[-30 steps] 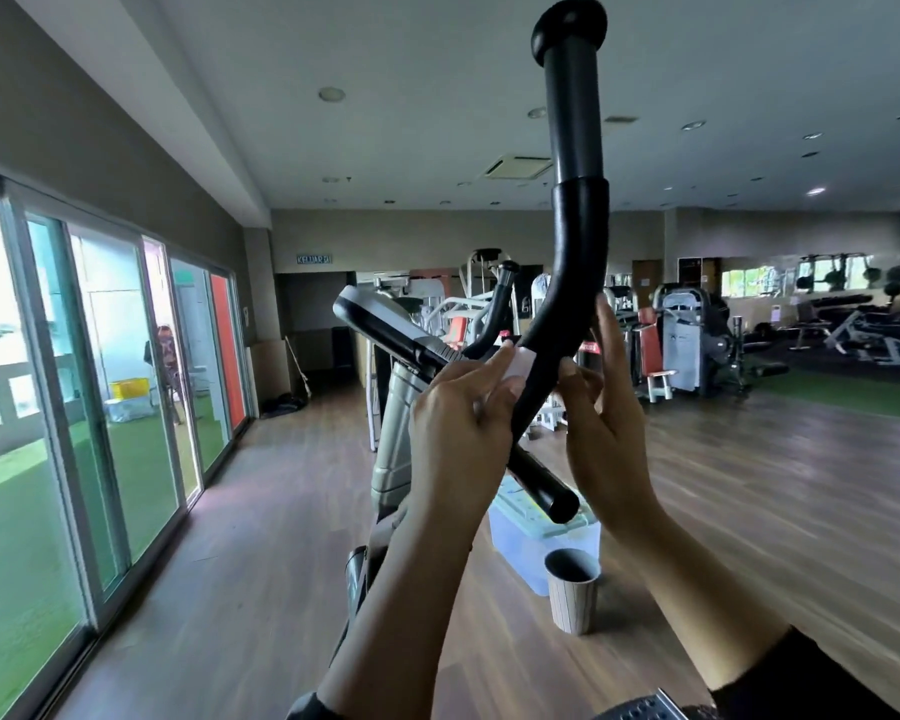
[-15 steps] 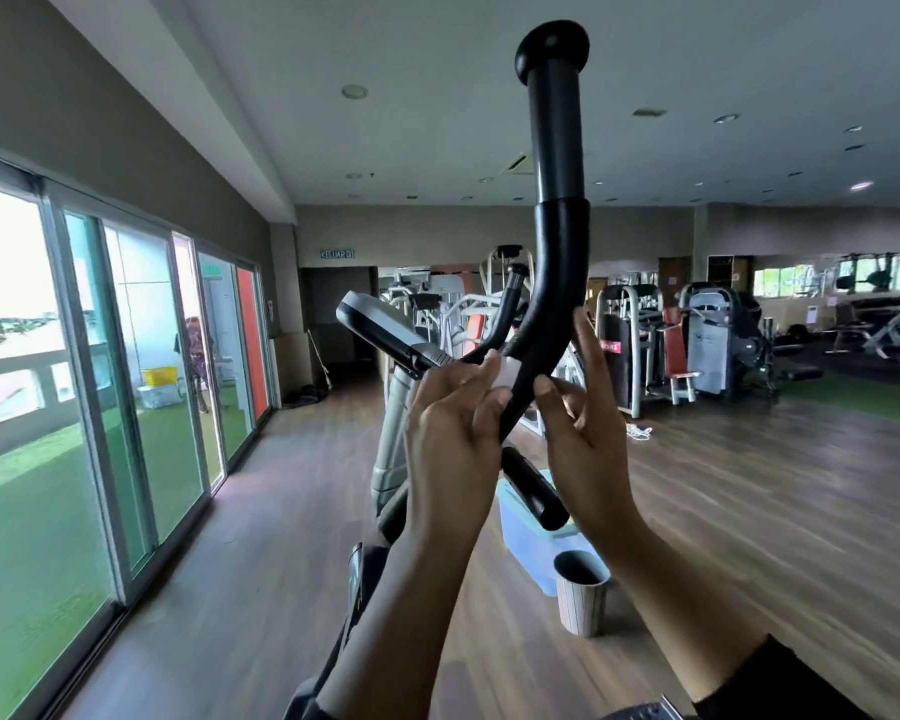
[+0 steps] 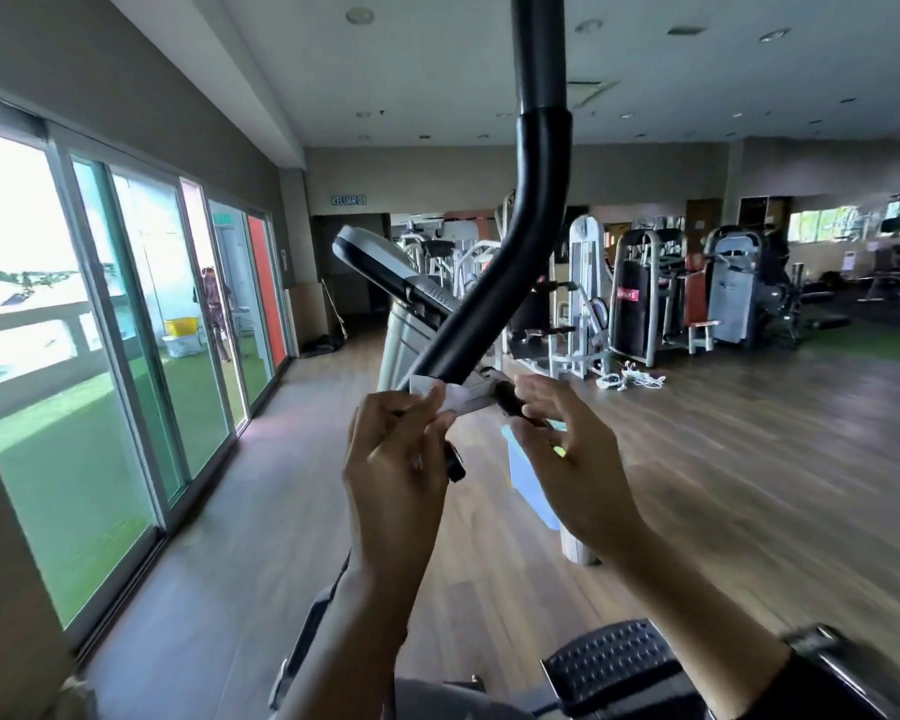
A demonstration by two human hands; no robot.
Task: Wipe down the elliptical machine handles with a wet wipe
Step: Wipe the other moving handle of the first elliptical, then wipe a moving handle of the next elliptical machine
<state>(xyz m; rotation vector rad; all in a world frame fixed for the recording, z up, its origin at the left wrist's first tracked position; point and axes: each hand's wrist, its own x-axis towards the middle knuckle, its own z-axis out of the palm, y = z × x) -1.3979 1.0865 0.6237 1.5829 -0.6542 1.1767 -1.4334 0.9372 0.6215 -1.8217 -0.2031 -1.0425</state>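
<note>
In the head view, my left hand [image 3: 396, 459] pinches the white wet wipe [image 3: 445, 396] against the lower end of the black elliptical handle [image 3: 494, 298]. My right hand [image 3: 578, 459] hovers just right of that handle, fingers loosely spread, gripping nothing.

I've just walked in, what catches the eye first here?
A thick black curved elliptical handle sweeps from the top edge down to mid-view. At its lower end the left hand pinches a small white wet wipe, with the right hand open just beside it. Tall glass sliding doors fill the left side; grey weight machines stand at the back right.
</note>
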